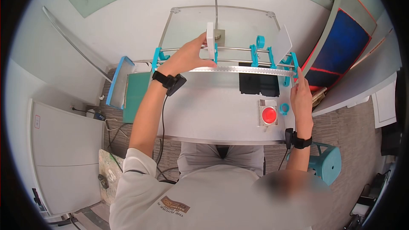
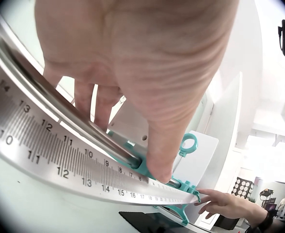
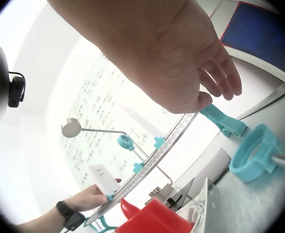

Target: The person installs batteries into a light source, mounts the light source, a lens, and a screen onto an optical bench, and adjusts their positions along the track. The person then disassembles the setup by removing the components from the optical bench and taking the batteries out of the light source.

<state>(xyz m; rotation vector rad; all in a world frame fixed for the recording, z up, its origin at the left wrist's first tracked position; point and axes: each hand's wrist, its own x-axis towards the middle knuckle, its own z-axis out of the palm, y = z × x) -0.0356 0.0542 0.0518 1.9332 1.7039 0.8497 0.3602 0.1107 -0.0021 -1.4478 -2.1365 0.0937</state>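
Note:
A metal rail frame with a ruler (image 1: 243, 70) along its front lies across the table, on teal end supports. At its left part my left hand (image 1: 181, 61) grips a teal slider carrying an upright white block (image 1: 210, 38), thumb in front and fingers behind. My right hand (image 1: 302, 102) touches the right teal end support (image 1: 295, 64) with extended fingers; the thumb (image 3: 204, 101) is close to the rail end in the right wrist view. Between the hands, a teal ring holder (image 1: 260, 41) and a white plate (image 1: 283, 44) stand on the rails.
A black sheet (image 1: 259, 86) lies partly under the ruler. Nearer the front edge are a red round object (image 1: 269, 115) and a loose teal ring piece (image 1: 284, 109). Behind the rails stands a metal pole on a base (image 1: 219, 38). A teal stool (image 1: 328, 164) stands right of the table.

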